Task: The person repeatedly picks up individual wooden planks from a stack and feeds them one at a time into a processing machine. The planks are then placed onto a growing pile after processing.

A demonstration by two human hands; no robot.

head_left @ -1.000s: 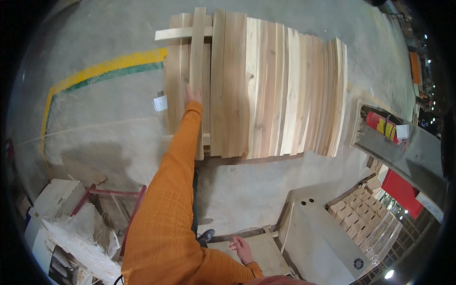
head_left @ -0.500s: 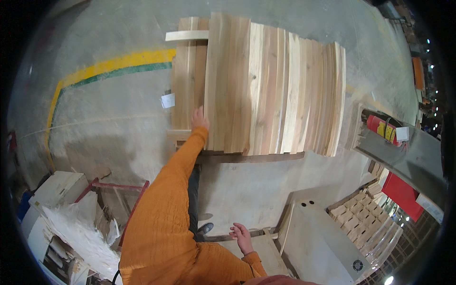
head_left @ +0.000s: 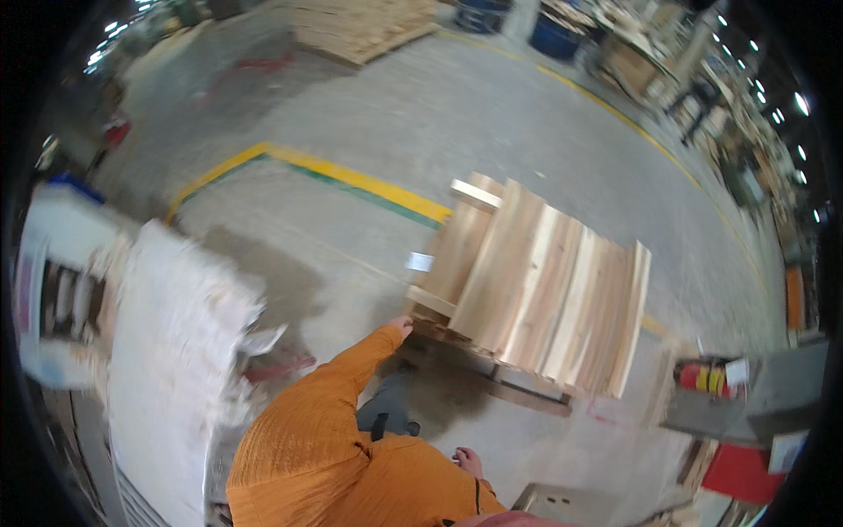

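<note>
Head view: far left, a pale ragged-edged sheet (head_left: pixel 180 351) is lying well apart from the wood; next, a yellow floor line (head_left: pixel 356 183) is running toward the plank stack (head_left: pixel 549 290), which is occupying the middle, boards slanting side by side. The left hand (head_left: pixel 402 325) is resting at the stack's near left corner, seemingly curling there (blur and size are hiding the fingers, so I cannot tell gripping from mere touching). Judgement: working well here would mean keeping fingertips out of the gaps, watching for splinters, and not leaning on that corner before checking it is sitting firm. Just above the hand, a light crosspiece (head_left: pixel 431 301) is spanning the leftmost boards; a white tag (head_left: pixel 420 262) is showing at their edge. The right hand (head_left: pixel 468 460) is hanging low, loosely open, holding nothing visible; it would be better placed for steadying if nearer. Far right, a red extinguisher (head_left: pixel 705 379) is showing, apart from the stack.
</note>
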